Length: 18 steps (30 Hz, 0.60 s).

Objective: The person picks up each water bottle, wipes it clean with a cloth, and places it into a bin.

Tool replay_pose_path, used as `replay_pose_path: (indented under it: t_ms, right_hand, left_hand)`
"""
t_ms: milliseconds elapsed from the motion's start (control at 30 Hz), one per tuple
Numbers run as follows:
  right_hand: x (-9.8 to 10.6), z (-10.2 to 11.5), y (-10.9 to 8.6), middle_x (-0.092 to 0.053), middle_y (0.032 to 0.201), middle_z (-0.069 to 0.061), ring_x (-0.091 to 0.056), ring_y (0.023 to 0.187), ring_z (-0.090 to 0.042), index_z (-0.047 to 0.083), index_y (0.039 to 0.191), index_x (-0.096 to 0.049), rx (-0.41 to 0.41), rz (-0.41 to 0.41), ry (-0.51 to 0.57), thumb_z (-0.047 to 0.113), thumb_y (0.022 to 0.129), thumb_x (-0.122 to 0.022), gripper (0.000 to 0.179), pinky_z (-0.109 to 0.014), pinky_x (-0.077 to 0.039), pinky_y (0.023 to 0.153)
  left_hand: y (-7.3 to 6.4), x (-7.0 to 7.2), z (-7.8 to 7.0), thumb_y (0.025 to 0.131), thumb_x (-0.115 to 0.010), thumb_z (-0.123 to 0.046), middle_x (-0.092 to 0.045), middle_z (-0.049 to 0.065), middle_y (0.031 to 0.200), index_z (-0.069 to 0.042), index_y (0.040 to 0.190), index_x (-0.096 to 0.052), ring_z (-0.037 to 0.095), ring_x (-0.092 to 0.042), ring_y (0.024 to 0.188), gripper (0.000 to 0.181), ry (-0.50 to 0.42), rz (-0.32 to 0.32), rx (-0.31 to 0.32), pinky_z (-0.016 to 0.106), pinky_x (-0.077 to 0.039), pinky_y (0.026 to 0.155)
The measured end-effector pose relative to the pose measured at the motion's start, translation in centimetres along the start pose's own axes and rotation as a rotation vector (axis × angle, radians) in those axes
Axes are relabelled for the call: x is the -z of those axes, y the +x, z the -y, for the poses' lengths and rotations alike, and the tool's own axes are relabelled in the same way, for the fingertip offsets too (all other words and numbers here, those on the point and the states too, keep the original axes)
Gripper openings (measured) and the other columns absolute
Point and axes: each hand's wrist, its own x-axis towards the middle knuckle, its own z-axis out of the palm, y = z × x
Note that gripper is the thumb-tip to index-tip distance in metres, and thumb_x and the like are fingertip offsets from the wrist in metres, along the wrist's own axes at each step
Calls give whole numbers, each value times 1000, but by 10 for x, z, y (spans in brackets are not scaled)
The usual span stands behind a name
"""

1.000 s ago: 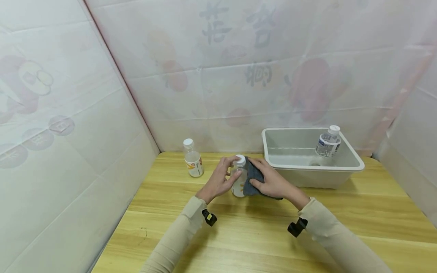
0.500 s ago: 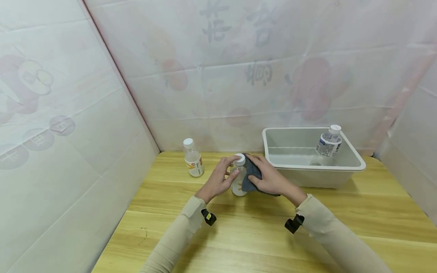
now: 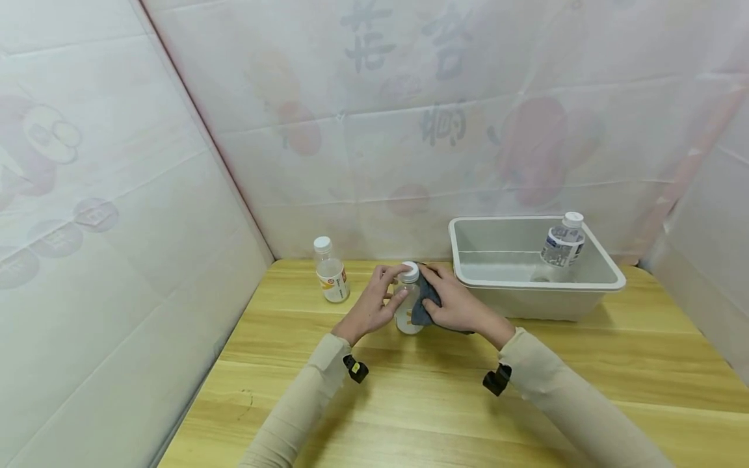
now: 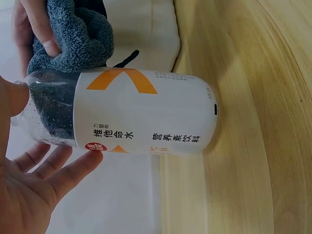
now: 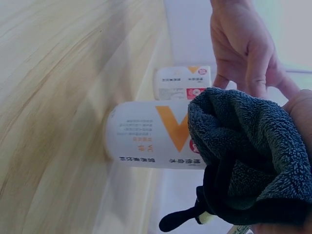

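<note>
A clear plastic drink bottle (image 3: 406,320) with a white cap and a white-and-orange label stands upright on the table. My left hand (image 3: 370,311) holds it near the top, with the index finger at the cap and the thumb by the neck; the other fingers lie along its side in the left wrist view. A dark grey towel (image 3: 422,311) is bunched in my right hand (image 3: 461,307), pressed to the bottle's right side. The right wrist view shows the towel (image 5: 258,141) against the bottle's upper part, covering it, with a black strap loop hanging below.
A second, similar bottle (image 3: 332,276) stands upright at the left back of the wooden table (image 3: 404,416). To the right is a light grey plastic bin (image 3: 538,286), holding a capped bottle (image 3: 562,247) at its right end. Printed sheets hang behind and at the sides.
My right hand and the towel have shifted slightly left and up along the bottle. The bottle and my left hand have edged a little to the left.
</note>
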Motion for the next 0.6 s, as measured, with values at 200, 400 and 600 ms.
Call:
replay_pose_path:
  t_ms: [200,400,600]
  right_hand:
    - [-2,-2,0,-41,152,-28,-51,132,-46,2,159,-29,-12,4,2,10,94,-60,72,-61,-46,106]
    - [-3,-4,1,-41,153,-28,-50,134,-46,4,160,-29,-34,13,10,11,95,-60,72,-62,-45,108]
    - [-7,-9,-1,-42,150,-29,-50,133,-46,0,158,-30,-22,2,17,9,94,-60,71,-62,-45,108]
  left_hand:
    - [0,2,-1,108,-49,-26,-44,16,136,-30,152,-36,31,-51,123,46,-18,8,14,46,-58,99]
    - [0,2,-2,108,-50,-29,-45,14,136,-31,152,-36,33,-51,125,47,-25,13,32,48,-57,100]
    - [-1,1,-2,103,-58,-31,-45,12,134,-33,151,-36,27,-50,123,52,-46,1,24,49,-57,100]
